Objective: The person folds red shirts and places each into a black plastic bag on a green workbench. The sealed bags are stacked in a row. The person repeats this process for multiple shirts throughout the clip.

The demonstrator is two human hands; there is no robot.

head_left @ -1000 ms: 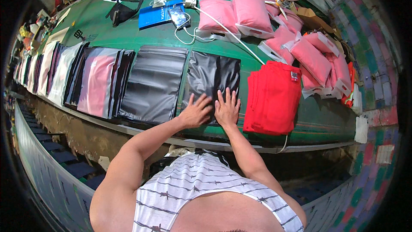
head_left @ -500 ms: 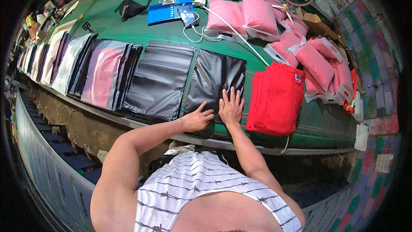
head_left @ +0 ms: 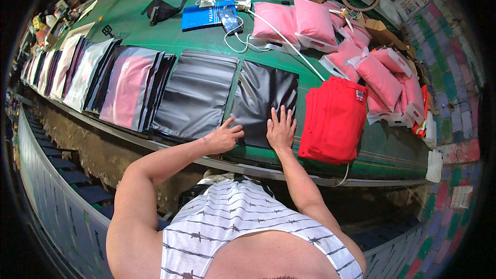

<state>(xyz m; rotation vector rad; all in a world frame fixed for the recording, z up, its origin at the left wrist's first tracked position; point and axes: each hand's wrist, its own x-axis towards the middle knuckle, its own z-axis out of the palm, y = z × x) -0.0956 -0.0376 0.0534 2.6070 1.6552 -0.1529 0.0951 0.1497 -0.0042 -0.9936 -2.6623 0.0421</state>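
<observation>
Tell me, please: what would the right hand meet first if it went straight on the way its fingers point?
Sliding over the black bag beneath it, then the green table, the right hand would probably first meet a pink package or the white cable near it; depth is unclear.

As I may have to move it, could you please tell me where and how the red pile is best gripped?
Grip the red pile probably by its near edge, coming from the front of the table and sliding underneath: its folded layers lie flat, that edge faces the front, and pink bags crowd its far right side.
</observation>
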